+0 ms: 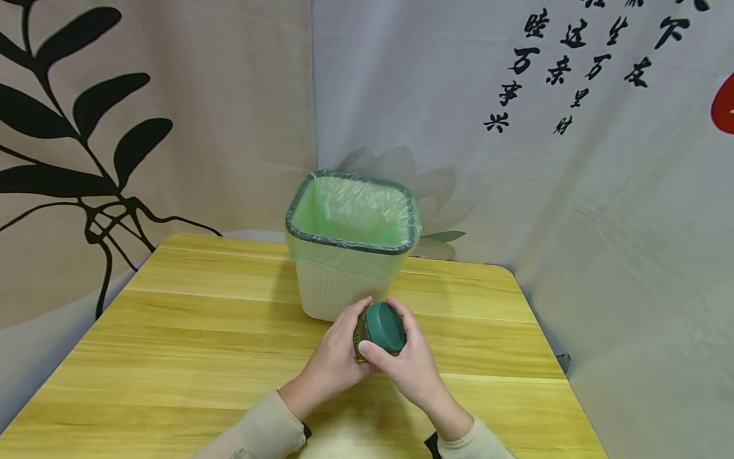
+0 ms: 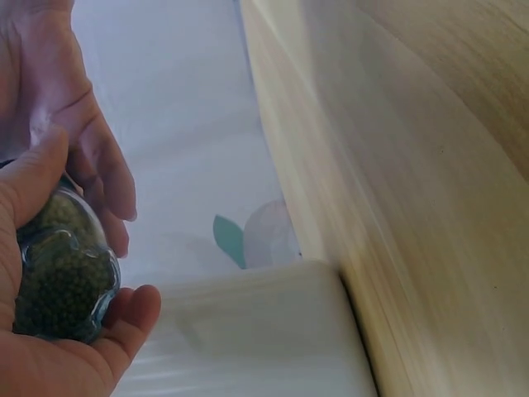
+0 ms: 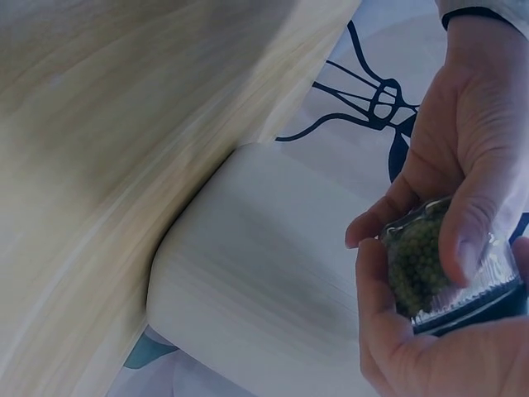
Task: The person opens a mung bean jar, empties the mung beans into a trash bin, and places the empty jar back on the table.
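Sleeves at the bottom of the head view lead to the left hand and right hand, both grasping a tilted jar just below frame centre, its green lid turned up and right. Gripping from both sides probably keeps the smooth, rounded jar from slipping, since it's held above the table. Bin stands mid-frame just beyond the hands, plastic bag folded over the rim, likely so it won't slide inside.

Head view downward, wrist close-ups, shared jar
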{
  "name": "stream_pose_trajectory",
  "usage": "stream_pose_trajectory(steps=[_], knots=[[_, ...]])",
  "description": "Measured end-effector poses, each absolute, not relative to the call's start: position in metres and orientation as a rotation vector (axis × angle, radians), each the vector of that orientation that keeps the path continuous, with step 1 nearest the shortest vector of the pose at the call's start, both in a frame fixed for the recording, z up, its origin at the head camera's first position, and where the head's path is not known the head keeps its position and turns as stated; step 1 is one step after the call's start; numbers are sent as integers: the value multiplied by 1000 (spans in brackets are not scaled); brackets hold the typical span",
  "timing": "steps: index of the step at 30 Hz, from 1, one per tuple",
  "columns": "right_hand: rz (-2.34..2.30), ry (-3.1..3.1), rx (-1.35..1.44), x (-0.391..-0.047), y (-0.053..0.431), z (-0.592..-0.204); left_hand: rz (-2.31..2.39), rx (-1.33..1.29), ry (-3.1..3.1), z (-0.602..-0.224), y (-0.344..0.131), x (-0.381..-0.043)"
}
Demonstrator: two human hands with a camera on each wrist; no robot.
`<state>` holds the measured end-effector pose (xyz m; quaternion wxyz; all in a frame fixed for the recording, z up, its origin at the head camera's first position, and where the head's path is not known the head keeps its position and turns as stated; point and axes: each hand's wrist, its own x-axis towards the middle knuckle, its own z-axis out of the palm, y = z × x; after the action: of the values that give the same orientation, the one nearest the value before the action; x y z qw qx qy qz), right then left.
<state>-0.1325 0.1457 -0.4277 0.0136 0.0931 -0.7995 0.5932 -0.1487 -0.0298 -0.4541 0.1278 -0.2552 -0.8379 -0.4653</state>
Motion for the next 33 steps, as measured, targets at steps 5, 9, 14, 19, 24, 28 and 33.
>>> stream_pose_trajectory(steps=[5,9,14,19,24,28,33], knots=[[1860,-2490,278,-131,145,-429,-1330,-722,-2436,-457,-28,-149],[1864,-2491,271,-130,145,-429,-1321,-723,-2424,-458,-28,-149],[1867,-2499,256,-129,144,-429,-1312,-721,-2416,-458,-29,-148],[1876,-2500,249,-129,144,-430,-1298,-725,-2401,-459,-28,-148],[1861,-2511,244,-129,144,-430,-1295,-736,-2387,-459,-29,-148],[1836,-2530,248,-129,145,-429,-1297,-732,-2382,-458,-29,-148],[1835,-2539,276,-129,146,-428,-1291,-739,-2379,-458,-30,-149]])
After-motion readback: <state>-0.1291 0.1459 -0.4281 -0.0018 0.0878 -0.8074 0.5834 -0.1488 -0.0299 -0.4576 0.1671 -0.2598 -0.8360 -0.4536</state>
